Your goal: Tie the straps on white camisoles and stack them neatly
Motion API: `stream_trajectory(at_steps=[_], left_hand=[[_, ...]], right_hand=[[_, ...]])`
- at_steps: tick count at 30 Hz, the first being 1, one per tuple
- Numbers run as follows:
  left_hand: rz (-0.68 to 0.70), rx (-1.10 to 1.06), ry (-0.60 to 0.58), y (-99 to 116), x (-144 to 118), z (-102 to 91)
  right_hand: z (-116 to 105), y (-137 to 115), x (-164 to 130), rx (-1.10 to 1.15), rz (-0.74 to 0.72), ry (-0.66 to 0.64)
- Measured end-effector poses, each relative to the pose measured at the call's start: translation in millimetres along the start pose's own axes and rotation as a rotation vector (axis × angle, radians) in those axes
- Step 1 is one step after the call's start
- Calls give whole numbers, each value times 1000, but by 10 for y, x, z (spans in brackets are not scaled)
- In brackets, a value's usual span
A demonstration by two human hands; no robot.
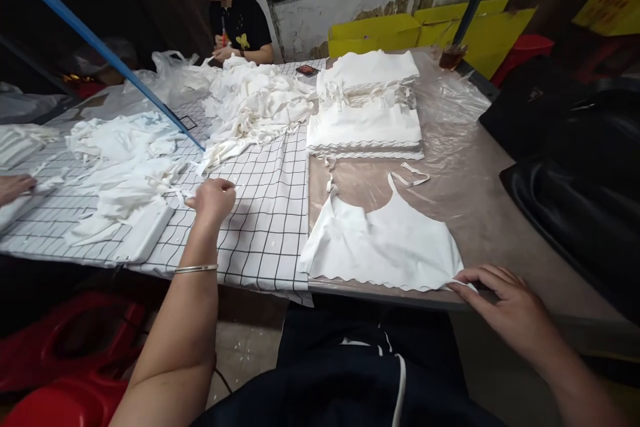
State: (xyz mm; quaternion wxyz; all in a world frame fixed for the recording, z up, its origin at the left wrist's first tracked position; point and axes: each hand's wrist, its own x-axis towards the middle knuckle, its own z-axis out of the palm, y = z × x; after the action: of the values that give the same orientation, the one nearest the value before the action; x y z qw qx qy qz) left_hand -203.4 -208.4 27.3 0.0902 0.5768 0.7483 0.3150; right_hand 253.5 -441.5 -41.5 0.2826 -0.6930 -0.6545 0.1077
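Note:
A white camisole top [385,240] lies spread flat at the table's front edge, its scalloped hem toward me and its thin straps pointing away. My right hand [505,293] pinches the lower right corner of this top between thumb and fingers. Over the checked cloth, my left hand [214,200] is closed, fingers curled together; what they hold, if anything, is too small to make out. Just left of it lies a loose heap of white garments [130,180] with trailing straps, partly over a white flat box-like object [145,233].
Neat stacks of white tops [367,127] stand beyond the spread one. A larger tangled garment pile [260,100] lies back left. A blue pole [100,47] slants across. Another person [240,20] sits opposite; someone's hand [15,188] shows far left. Black bag-like material [580,200] sits right.

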Motion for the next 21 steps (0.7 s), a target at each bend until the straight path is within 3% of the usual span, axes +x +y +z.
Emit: stream_trajectory(at_steps=[3,8,11,16,21], left_hand=[[82,284,103,-120,-239,-147],[231,115,-211,-158,-837,-54],[342,63,-262,-188,-1078,48],[573,143,-311,-149,-1254,116],[649,274,-304,-104,-1321,201]], right_hand=[[-33,16,6,-3,-17,-12],[-84,5,24,-14,-23,-35],[-83,2,30,-27,-23,-18],[-88,-19,35,-43,-26,-5],[-105,-48,60,-44,-58,3]])
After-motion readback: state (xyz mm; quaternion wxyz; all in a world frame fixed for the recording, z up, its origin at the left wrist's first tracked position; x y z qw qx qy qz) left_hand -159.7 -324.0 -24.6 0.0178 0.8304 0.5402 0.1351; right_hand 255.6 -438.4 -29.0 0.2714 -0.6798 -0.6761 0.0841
